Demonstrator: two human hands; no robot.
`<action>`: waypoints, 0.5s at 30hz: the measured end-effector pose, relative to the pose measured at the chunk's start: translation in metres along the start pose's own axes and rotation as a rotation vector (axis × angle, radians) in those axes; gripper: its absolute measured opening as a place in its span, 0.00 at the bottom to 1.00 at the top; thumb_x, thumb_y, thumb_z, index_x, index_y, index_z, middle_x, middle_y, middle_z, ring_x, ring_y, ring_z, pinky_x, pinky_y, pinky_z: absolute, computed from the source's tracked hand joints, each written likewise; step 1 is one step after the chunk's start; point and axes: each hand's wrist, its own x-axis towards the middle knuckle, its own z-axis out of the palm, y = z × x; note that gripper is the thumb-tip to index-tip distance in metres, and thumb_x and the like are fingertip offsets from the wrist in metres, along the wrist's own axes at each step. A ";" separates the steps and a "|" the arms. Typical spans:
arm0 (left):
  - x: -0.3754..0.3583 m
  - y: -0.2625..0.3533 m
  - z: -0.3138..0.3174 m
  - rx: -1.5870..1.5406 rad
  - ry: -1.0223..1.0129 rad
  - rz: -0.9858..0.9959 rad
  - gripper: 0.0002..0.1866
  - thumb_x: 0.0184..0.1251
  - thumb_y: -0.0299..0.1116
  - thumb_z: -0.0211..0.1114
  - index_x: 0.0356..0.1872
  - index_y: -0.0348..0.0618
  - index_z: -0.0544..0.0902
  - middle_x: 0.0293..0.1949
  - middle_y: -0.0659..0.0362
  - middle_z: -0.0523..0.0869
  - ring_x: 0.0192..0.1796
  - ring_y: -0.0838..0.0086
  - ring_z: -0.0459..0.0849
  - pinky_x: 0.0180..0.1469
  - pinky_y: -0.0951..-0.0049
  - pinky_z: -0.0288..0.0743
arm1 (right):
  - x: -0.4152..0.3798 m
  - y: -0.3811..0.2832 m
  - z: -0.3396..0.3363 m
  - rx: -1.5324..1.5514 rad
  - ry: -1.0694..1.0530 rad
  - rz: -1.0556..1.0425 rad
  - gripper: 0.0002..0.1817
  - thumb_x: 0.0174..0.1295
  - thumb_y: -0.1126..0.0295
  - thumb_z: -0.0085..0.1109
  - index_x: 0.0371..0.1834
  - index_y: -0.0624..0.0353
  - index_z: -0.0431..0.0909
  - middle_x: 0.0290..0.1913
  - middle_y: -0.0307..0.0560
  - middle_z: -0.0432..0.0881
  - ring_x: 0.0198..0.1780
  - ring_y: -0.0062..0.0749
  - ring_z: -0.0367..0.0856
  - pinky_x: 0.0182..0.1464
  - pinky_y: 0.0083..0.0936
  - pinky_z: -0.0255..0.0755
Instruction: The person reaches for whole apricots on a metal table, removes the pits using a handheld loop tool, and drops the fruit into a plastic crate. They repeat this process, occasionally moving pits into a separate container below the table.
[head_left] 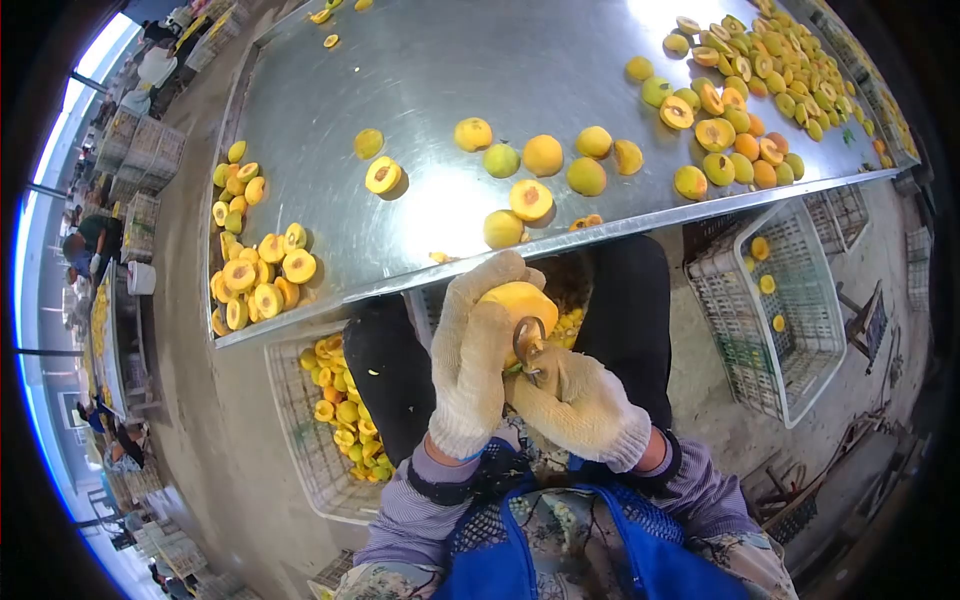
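My left hand, in a pale knitted glove, is closed around a yellow peach held just past the table's near edge. Gloved in the same way, my right hand grips a small curved metal pitting tool. The tool's looped blade lies against the near side of the peach; its handle is hidden in my fingers. Whether this peach is whole or a half cannot be made out. Closest on the metal table are a cut peach half and a rounded peach.
Many halves form a pile at the far right and a smaller cluster at the left corner. A crate of peaches stands below left; another crate with a few pieces is at right. Other people work far left.
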 end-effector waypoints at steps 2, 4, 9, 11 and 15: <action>0.001 0.004 0.002 0.148 -0.013 0.079 0.24 0.77 0.44 0.50 0.62 0.34 0.71 0.53 0.49 0.81 0.52 0.69 0.81 0.56 0.71 0.75 | 0.000 -0.009 -0.007 0.037 -0.175 0.166 0.12 0.68 0.60 0.53 0.35 0.57 0.76 0.25 0.45 0.80 0.27 0.33 0.78 0.32 0.30 0.71; 0.004 0.008 0.002 0.300 -0.026 0.164 0.25 0.77 0.45 0.49 0.61 0.33 0.71 0.50 0.49 0.82 0.49 0.68 0.82 0.55 0.70 0.75 | 0.001 0.003 -0.002 0.093 -0.101 0.047 0.12 0.68 0.61 0.52 0.35 0.57 0.76 0.22 0.44 0.79 0.25 0.29 0.77 0.30 0.29 0.70; 0.008 0.025 0.004 0.293 -0.103 -0.103 0.17 0.68 0.25 0.59 0.56 0.31 0.76 0.54 0.45 0.81 0.51 0.61 0.83 0.55 0.70 0.76 | -0.003 0.010 -0.015 0.232 -0.237 0.125 0.13 0.68 0.60 0.52 0.38 0.60 0.76 0.26 0.39 0.79 0.27 0.23 0.76 0.32 0.23 0.70; 0.011 0.031 0.010 0.653 -0.134 0.260 0.18 0.64 0.27 0.63 0.55 0.35 0.78 0.54 0.44 0.80 0.52 0.56 0.84 0.52 0.67 0.79 | -0.003 0.012 -0.015 0.356 -0.203 0.015 0.14 0.67 0.60 0.53 0.45 0.60 0.77 0.32 0.39 0.80 0.34 0.20 0.76 0.37 0.21 0.71; 0.005 0.018 0.016 0.960 -0.098 0.615 0.19 0.62 0.28 0.64 0.56 0.43 0.80 0.54 0.44 0.80 0.52 0.51 0.84 0.51 0.66 0.80 | -0.002 0.022 -0.016 0.493 -0.166 0.045 0.16 0.64 0.61 0.57 0.49 0.59 0.77 0.36 0.39 0.80 0.41 0.18 0.76 0.42 0.21 0.73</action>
